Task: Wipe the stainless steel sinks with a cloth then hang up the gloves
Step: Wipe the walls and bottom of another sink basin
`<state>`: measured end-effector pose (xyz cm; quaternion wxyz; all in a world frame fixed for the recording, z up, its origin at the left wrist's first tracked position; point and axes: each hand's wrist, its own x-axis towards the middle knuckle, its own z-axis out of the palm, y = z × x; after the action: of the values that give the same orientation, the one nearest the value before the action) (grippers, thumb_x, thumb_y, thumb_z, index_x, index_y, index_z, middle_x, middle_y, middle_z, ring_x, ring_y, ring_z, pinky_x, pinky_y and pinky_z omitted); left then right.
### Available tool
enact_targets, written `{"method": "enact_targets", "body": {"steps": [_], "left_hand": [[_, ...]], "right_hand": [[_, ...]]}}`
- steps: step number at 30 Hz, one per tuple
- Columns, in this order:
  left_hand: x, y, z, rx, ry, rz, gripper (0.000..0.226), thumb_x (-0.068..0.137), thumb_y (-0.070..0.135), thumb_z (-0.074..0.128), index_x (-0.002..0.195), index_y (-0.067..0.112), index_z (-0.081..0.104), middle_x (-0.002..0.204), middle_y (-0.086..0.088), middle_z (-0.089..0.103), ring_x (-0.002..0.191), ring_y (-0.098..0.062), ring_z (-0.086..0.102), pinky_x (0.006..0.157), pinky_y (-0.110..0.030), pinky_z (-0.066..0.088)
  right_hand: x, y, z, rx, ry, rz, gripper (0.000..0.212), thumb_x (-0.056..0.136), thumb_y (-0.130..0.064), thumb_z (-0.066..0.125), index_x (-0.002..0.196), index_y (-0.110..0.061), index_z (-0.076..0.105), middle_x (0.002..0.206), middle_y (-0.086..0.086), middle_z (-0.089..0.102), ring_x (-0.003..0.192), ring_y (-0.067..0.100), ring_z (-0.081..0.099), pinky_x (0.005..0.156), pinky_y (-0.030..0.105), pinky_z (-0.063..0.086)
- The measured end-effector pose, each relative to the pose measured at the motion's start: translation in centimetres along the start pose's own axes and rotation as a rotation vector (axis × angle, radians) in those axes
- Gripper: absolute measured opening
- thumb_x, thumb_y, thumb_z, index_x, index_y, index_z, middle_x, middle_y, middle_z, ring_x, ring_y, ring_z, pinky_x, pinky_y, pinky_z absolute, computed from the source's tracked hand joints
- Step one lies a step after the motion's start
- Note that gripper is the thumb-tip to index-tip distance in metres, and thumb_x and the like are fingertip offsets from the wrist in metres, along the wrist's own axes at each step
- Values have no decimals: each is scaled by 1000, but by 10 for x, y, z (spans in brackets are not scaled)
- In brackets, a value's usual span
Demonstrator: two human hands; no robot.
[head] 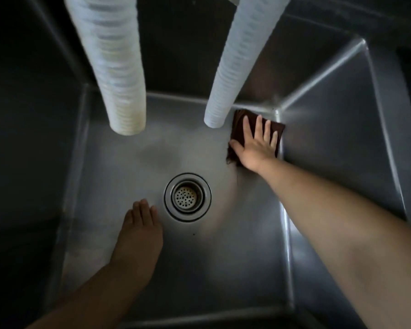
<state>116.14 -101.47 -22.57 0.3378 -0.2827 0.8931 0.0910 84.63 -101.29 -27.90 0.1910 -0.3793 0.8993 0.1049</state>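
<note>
The wiping is looking only partly done: the right hand [256, 144], fingers spread flat, is pressing a dark brown folded cloth [274, 131] into the far right corner of the deep stainless steel sink [235, 257], and no gloves are showing. The left hand [140, 231] is resting open-fingered on the sink floor near a round perforated metal drain strainer [187, 197]; the basin is otherwise holding nothing, with two white ribbed hoses [119, 67] hanging above it.

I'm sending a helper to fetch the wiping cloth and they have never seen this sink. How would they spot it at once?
Look into the steel sink with the round drain strainer in its floor. Go to the far right corner of the floor, just right of the right-hand white ribbed hose. There the right hand presses flat on the cloth: a dark brown folded rag, the only dark, soft thing on the grey metal.
</note>
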Motion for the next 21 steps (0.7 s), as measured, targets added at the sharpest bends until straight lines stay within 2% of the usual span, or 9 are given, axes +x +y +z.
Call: {"method": "enact_targets", "body": {"steps": [1, 2, 4, 5, 6, 8, 11, 16, 21], "left_hand": [[-1, 2, -1, 18, 62, 37, 49, 78, -4, 27, 114, -23, 54, 117, -46, 50, 106, -53, 56, 87, -52, 52], [-2, 1, -2, 36, 14, 47, 49, 80, -6, 25, 121, -24, 46, 124, -48, 43, 113, -55, 50, 93, -53, 47], [9, 1, 20, -2, 85, -34, 55, 93, -2, 27, 140, -19, 5, 145, -45, 7, 136, -53, 16, 113, -52, 20], [11, 1, 20, 5, 0, -69, 61, 95, 1, 30, 141, -16, -6, 147, -41, -3, 139, -51, 6, 115, -51, 13], [12, 1, 19, 34, -15, -79, 65, 95, 3, 33, 141, -14, -9, 148, -40, -6, 140, -50, 3, 115, -50, 11], [9, 1, 16, 109, -24, -47, 67, 95, 5, 37, 142, -14, -8, 149, -39, -6, 140, -49, 4, 115, -49, 12], [8, 1, 15, 104, 2, -58, 72, 94, 10, 43, 142, -14, -6, 149, -39, -2, 140, -48, 7, 113, -48, 18], [6, 0, 14, 87, -29, -62, 78, 94, 17, 50, 144, -10, -3, 151, -35, -1, 141, -46, 8, 112, -46, 23], [3, -4, 16, 45, -56, -51, 86, 91, 24, 56, 146, -6, -4, 153, -31, -2, 143, -42, 6, 113, -44, 21]], "right_hand": [[10, -1, -5, -4, 13, 0, 76, 92, -63, 28, 149, -33, -11, 157, 6, -21, 143, 27, -21, 113, 45, -14], [18, 0, -9, -13, 21, -1, 76, 92, -63, 28, 149, -32, -12, 157, 6, -21, 143, 27, -21, 113, 44, -14], [27, 3, -12, -45, 34, -13, 75, 93, -62, 25, 149, -31, -13, 157, 7, -21, 143, 28, -20, 113, 44, -14], [28, 5, -11, -56, 47, -20, 73, 94, -61, 24, 149, -30, -13, 157, 7, -20, 143, 28, -20, 113, 44, -15], [29, 6, -11, -55, 65, -23, 71, 94, -59, 23, 149, -29, -13, 157, 7, -19, 143, 28, -20, 113, 44, -15], [27, 6, -9, -17, 103, -17, 67, 96, -53, 23, 150, -29, -8, 158, 4, -16, 144, 28, -17, 113, 45, -14], [19, 8, -5, 31, 122, 7, 64, 97, -46, 26, 151, -29, -3, 159, 4, -12, 145, 25, -14, 114, 43, -13], [-17, 35, 7, -110, 40, -96, 67, 96, -47, 27, 150, -27, -8, 158, 6, -17, 144, 20, -17, 115, 37, -14], [-77, 41, 29, -151, -68, -122, 73, 94, -50, 29, 149, -27, -13, 156, 9, -23, 143, 25, -20, 112, 39, -17]]}}
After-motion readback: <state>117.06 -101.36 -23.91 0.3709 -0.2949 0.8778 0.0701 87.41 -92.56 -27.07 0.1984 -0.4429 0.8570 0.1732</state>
